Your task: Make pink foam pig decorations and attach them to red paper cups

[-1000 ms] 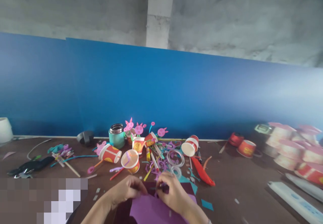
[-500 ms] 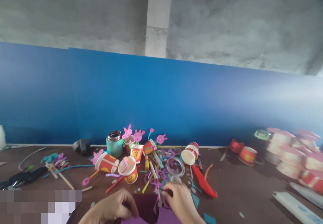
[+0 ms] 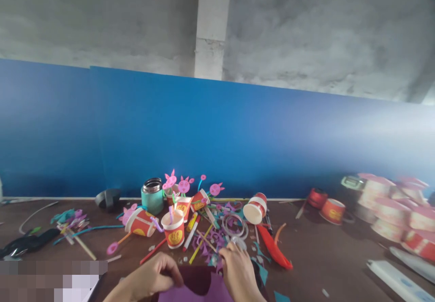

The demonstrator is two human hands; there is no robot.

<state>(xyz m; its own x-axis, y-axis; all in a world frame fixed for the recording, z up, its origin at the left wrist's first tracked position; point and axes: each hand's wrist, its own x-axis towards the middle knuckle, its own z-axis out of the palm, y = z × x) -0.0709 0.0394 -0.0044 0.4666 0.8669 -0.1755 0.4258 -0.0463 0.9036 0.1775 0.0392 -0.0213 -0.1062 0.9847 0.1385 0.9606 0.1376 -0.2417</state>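
Observation:
At the bottom edge my left hand (image 3: 152, 277) is curled, its fingertips pinched on the near edge of a purple paper sheet (image 3: 200, 290). My right hand (image 3: 238, 270) rests on the sheet's right side with fingers bent, pinching among purple paper scraps (image 3: 210, 241); what it grips is too small to name. Just beyond the hands stands a red paper cup (image 3: 174, 231) with a purple strip in it. Another red cup (image 3: 139, 222) lies on its side to the left.
A brown table (image 3: 322, 252) holds straws, clear tape rings (image 3: 234, 222), a tipped red-and-white cup (image 3: 254, 207), a teal jar (image 3: 152, 195), pink pig cutouts (image 3: 176, 183), red scissors (image 3: 275, 247) and stacked bowls (image 3: 397, 202) at right. A blue panel (image 3: 217, 134) backs the table.
The view has tilted up, so my hands sit lower in frame. The red cup ahead now stands upright instead of leaning, and my right hand has shifted slightly toward the scraps.

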